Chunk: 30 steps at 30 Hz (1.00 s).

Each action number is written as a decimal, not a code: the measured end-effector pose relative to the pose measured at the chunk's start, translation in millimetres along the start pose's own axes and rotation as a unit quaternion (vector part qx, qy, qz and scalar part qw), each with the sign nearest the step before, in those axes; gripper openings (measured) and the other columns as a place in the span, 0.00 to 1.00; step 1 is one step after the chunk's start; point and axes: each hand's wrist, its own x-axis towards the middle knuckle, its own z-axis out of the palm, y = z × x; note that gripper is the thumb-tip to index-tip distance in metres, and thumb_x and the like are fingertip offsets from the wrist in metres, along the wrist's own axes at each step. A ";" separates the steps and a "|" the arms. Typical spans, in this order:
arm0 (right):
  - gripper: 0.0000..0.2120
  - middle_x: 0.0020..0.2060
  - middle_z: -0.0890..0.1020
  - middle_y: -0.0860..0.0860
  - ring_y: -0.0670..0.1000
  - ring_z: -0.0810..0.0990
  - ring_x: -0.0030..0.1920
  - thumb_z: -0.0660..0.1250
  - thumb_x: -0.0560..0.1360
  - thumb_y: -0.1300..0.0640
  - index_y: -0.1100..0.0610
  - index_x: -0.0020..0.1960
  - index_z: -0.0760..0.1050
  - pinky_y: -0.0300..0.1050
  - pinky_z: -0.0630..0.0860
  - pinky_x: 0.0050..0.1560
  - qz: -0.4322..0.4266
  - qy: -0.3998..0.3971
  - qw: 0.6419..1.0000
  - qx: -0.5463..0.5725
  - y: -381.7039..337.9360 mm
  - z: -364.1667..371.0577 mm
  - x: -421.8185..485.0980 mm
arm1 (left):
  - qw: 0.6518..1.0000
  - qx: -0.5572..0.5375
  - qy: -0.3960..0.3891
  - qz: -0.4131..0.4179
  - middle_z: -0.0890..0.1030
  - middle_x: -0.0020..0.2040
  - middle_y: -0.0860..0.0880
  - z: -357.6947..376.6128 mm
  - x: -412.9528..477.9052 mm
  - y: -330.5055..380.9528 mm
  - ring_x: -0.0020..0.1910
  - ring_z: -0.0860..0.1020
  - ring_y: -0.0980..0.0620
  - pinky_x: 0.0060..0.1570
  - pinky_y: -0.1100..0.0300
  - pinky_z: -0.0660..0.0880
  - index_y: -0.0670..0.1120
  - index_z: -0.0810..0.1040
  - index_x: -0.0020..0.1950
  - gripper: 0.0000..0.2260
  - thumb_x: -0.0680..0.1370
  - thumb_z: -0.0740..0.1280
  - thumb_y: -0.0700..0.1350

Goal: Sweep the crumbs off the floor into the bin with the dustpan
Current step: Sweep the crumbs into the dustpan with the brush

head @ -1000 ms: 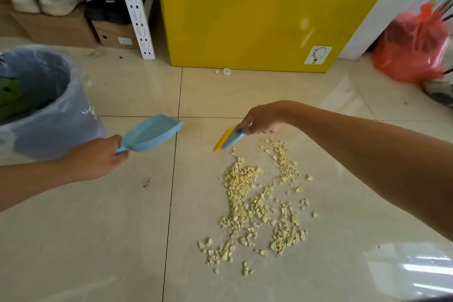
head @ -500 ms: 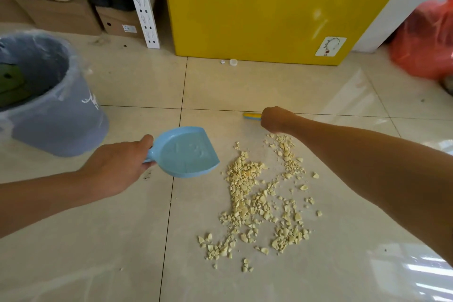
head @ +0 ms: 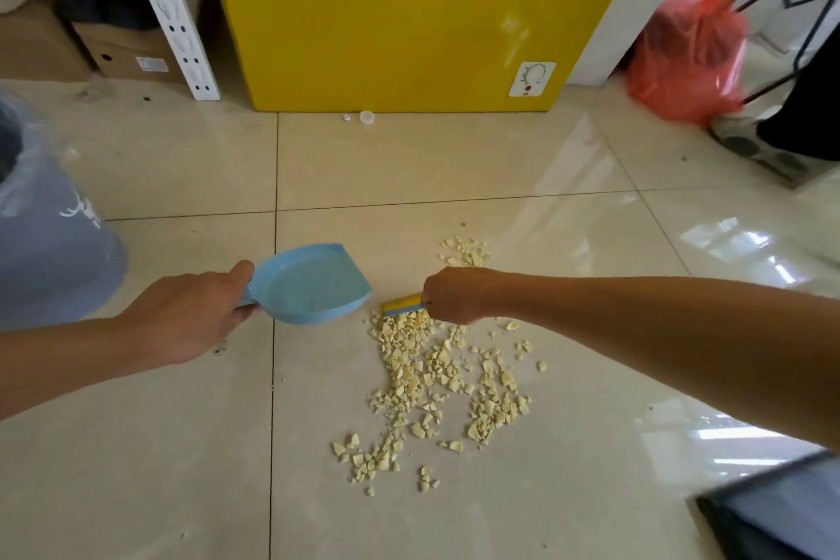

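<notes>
Pale yellow crumbs [head: 436, 382] lie scattered on the beige tiled floor at the centre. My left hand [head: 186, 314] grips the handle of a light blue dustpan [head: 313, 284], which sits low just left of the pile's top, its mouth toward the crumbs. My right hand [head: 454, 293] holds a small yellow and blue brush [head: 402, 304] at the upper edge of the pile, right beside the dustpan's lip. A grey bin [head: 50, 259] with a clear liner stands at the far left, partly cut off.
A yellow cabinet [head: 409, 14] stands straight ahead, a white shelf post [head: 168, 9] and cardboard boxes [head: 122, 55] to its left. A red plastic bag [head: 686, 55] and metal stand legs are at the back right. Two small white caps [head: 363, 117] lie by the cabinet. A dark object [head: 772, 509] fills the lower right corner.
The dustpan has come down from beside the bin to the floor by the crumbs. My right hand has pulled the brush back toward me onto the pile's top edge. The view shifted right.
</notes>
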 end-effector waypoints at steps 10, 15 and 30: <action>0.16 0.32 0.74 0.59 0.55 0.71 0.33 0.56 0.71 0.49 0.61 0.33 0.68 0.47 0.66 0.33 0.113 0.092 0.989 0.019 87.9 -94.3 5.6 | 0.995 0.061 0.061 0.040 0.68 0.28 0.53 -9.6 6.1 21.2 0.28 0.72 0.47 0.29 0.56 0.66 0.51 0.64 0.52 0.07 0.80 0.60 0.50; 0.13 0.39 0.75 0.58 0.55 0.72 0.34 0.56 0.79 0.61 0.61 0.37 0.69 0.46 0.68 0.36 0.182 0.119 0.975 0.037 123.7 -60.3 22.8 | 0.997 0.040 0.053 0.034 0.69 0.29 0.54 -7.5 -3.6 25.5 0.30 0.74 0.46 0.30 0.56 0.66 0.51 0.67 0.55 0.09 0.79 0.62 0.52; 0.09 0.34 0.75 0.55 0.51 0.70 0.30 0.58 0.77 0.65 0.63 0.38 0.71 0.41 0.65 0.29 0.100 0.016 0.994 0.028 56.3 -11.6 26.9 | 0.996 0.041 0.031 0.071 0.72 0.29 0.52 17.6 -22.6 28.5 0.28 0.75 0.45 0.29 0.55 0.71 0.51 0.71 0.51 0.09 0.77 0.66 0.55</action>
